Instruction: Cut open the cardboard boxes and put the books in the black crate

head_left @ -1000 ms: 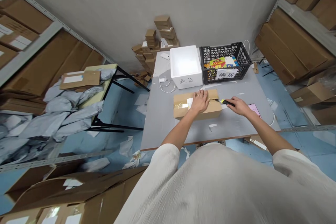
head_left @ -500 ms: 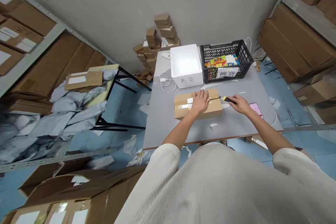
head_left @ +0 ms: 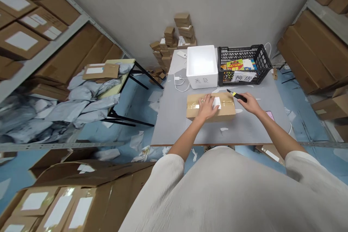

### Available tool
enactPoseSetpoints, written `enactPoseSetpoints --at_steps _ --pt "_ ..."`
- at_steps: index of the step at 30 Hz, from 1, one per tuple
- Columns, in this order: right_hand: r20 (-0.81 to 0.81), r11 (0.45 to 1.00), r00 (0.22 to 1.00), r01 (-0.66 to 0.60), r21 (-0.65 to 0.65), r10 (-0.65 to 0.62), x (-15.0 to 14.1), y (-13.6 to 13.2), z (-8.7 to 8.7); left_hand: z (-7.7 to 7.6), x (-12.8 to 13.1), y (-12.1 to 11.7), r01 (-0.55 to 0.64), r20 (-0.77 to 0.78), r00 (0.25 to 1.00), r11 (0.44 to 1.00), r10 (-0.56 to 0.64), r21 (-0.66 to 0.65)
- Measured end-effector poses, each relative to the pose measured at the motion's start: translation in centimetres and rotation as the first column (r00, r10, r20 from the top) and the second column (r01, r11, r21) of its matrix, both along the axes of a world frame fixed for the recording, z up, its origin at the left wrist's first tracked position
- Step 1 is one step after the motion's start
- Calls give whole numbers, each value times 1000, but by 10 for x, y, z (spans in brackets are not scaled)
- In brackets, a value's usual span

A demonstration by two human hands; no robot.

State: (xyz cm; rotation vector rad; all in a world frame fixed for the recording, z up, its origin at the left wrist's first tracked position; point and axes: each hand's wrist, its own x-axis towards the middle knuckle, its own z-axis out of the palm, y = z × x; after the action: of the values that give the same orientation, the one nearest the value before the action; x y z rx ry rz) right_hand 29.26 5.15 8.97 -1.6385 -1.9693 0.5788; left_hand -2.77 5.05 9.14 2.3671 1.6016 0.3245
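A taped cardboard box (head_left: 227,108) with a white label lies on the grey table (head_left: 176,130). My left hand (head_left: 207,107) rests on its top, left of the middle, with the fingers spread. In my right hand (head_left: 249,103) is a black and yellow box cutter (head_left: 237,95), held just beyond the box's right end. The blade points up and left, over the box's far right corner, and appears clear of the cardboard. A phone (head_left: 270,115) with a pink screen lies right of my right hand, partly hidden by the forearm.
Behind the box stand a white foam bin (head_left: 202,81) and a black plastic crate (head_left: 244,79) holding colourful packages. A white cable (head_left: 181,84) lies left of the bin. Grey parcels (head_left: 89,92) fill a side table at left. Boxes crowd the shelves on both sides.
The box cutter has lifted off the right end of the box, its blade now angled upward. My left hand has shifted left on the box, uncovering the label. The whole view has swung slightly.
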Motion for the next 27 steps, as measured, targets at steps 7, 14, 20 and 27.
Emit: enactPoseSetpoints --at_steps 7,14,20,27 --pt "60 973 972 -224 -47 227 -72 59 11 -9 -51 -50 -49 -21 999 997 48 -66" --pt "205 956 940 -241 -167 273 -105 77 3 -13 -61 -49 -15 -6 1000 1000 15 -6" --pt "235 976 955 -144 -164 180 -87 53 4 -19 -62 -45 -216 33 975 968 222 -132" --pt "206 970 970 -80 -230 129 -84 23 7 -23 -54 -34 -288 206 923 938 326 -192"
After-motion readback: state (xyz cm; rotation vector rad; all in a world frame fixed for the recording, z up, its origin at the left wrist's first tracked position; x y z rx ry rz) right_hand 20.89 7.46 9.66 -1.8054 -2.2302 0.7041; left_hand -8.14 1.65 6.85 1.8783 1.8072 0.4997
